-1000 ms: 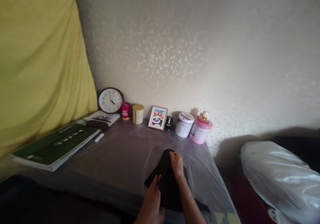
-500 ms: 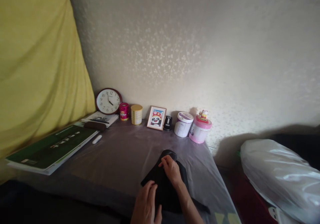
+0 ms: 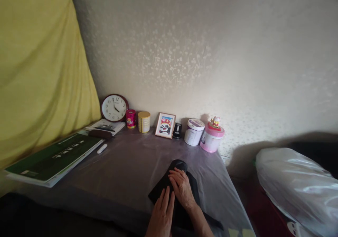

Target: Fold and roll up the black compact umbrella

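A black fabric item (image 3: 158, 192), its exact kind unclear, lies on the grey-covered table at the front, with a rounded bulge at its far end and a strip trailing to the right. My left hand (image 3: 164, 209) rests flat on its near left part, fingers stretched forward. Just to the right and a little farther off, my right hand (image 3: 181, 187) lies palm down on the same dark cloth, fingers extended toward the left. Neither hand grips anything. Both hands cover the middle of the item.
Along the wall stand a clock (image 3: 115, 107), a pink can (image 3: 130, 119), a yellow can (image 3: 144, 122), a picture frame (image 3: 165, 125), a white tub (image 3: 194, 132) and a pink-lidded tub (image 3: 212, 137). Left lies a green book (image 3: 52, 157); right, a plastic bag (image 3: 295, 180).
My left hand has moved forward and right onto the black fabric, its fingers straightening. My right hand has gone from curled fingers to lying flat on it.
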A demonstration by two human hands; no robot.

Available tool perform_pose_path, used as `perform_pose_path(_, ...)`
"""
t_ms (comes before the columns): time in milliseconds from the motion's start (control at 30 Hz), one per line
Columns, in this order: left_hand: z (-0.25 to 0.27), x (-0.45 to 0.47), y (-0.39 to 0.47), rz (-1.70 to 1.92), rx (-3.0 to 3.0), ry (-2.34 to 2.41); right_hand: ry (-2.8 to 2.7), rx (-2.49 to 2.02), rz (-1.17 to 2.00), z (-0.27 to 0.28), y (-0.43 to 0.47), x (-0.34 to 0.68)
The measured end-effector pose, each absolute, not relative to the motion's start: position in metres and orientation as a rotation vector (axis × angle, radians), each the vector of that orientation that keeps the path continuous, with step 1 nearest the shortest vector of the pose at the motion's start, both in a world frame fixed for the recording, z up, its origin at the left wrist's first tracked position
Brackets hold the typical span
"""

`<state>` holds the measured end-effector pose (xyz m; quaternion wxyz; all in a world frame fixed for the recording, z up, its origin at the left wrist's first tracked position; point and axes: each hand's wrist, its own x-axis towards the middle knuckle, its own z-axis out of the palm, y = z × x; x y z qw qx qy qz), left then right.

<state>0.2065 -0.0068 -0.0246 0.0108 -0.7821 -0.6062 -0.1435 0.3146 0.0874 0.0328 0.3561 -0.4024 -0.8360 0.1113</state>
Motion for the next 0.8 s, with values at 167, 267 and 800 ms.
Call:
perform_pose_path(167,-0.006,0.206,-0.005,-0.322,-2.486,-2.039,-2.175,-1.133,0.267,0.024,0.122,0.314)
perform_pose_path(267,-0.005,0.206,-0.004,-0.414,-2.523,-2.091,-2.139,-1.194,0.27,0.026,0.139,0.312)
perform_pose_path(800,0.017,0.2,-0.019,-0.735,-2.666,-2.235,-1.355,-1.154,0.64,0.139,0.048,0.362)
